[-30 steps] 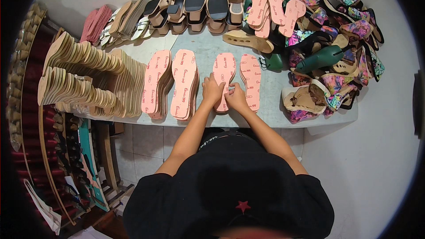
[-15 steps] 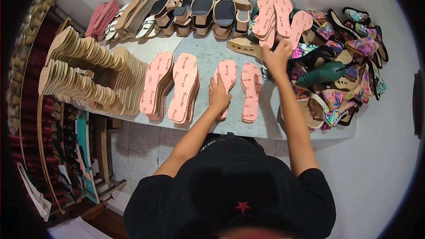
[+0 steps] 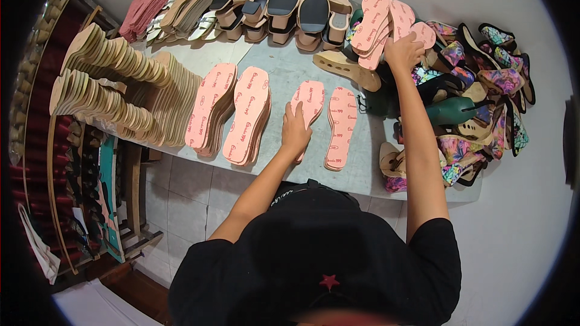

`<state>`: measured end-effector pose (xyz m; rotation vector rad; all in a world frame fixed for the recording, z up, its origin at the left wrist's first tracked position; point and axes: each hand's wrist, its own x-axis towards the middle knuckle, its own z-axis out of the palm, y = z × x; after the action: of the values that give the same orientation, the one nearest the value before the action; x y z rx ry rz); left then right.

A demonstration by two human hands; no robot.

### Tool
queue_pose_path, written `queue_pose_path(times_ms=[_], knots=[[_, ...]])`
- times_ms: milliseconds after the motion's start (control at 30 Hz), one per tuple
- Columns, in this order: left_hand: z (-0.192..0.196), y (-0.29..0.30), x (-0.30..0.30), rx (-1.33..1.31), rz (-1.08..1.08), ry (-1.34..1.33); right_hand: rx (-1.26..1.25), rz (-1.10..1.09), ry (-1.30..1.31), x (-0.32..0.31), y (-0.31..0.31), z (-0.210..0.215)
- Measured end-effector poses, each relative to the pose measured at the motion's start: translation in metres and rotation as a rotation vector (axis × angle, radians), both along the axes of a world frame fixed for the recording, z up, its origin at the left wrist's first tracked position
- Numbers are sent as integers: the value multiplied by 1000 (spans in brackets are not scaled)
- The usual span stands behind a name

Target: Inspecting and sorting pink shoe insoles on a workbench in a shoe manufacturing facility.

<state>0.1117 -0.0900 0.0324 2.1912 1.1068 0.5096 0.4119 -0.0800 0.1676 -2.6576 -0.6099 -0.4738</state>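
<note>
My left hand [image 3: 295, 131] lies with fingers stretched out on a pink printed insole [image 3: 309, 98], covering its lower part. Just to the right lies another narrow pink insole stack [image 3: 342, 127]. Farther off at the right, my right hand [image 3: 403, 54] has its fingers bent around a pink insole [image 3: 424, 34] at the edge of a loose heap of pink insoles [image 3: 371, 21]. The palm hides part of that insole. Two taller stacks stand left of my left hand: one pink insole stack [image 3: 248, 111] and a second insole stack [image 3: 210, 108] beside it.
Rows of wooden-looking soles [image 3: 172, 90] fill the table's left end. Chunky-heeled sandals [image 3: 284, 3] line the wall. A tan shoe last [image 3: 344, 71], a green shoe last [image 3: 452, 110] and many floral shoes [image 3: 501, 81] crowd the right side of the grey table [image 3: 272, 54].
My right hand has shifted up and to the right along the heap, and the insole at its fingers has turned and moved right. My left hand stays on its insole.
</note>
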Motion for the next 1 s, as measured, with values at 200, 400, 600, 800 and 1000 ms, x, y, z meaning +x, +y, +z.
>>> queue_pose_path(times_ms=[200, 400, 600, 800, 1000], knots=[[0, -1, -4, 11, -18, -45, 145, -122, 41, 1, -18, -9], [3, 2, -2, -29, -44, 70, -18, -148, 42, 1, -22, -21], [14, 4, 3, 226, -5, 81, 47, -77, -29, -2, -28, -18], [49, 38, 24, -216, -249, -533, 499, 580, -12, -90, -58, -39], [54, 32, 39, -909, -268, -879, 540, 788, 227, -193, -93, -77]])
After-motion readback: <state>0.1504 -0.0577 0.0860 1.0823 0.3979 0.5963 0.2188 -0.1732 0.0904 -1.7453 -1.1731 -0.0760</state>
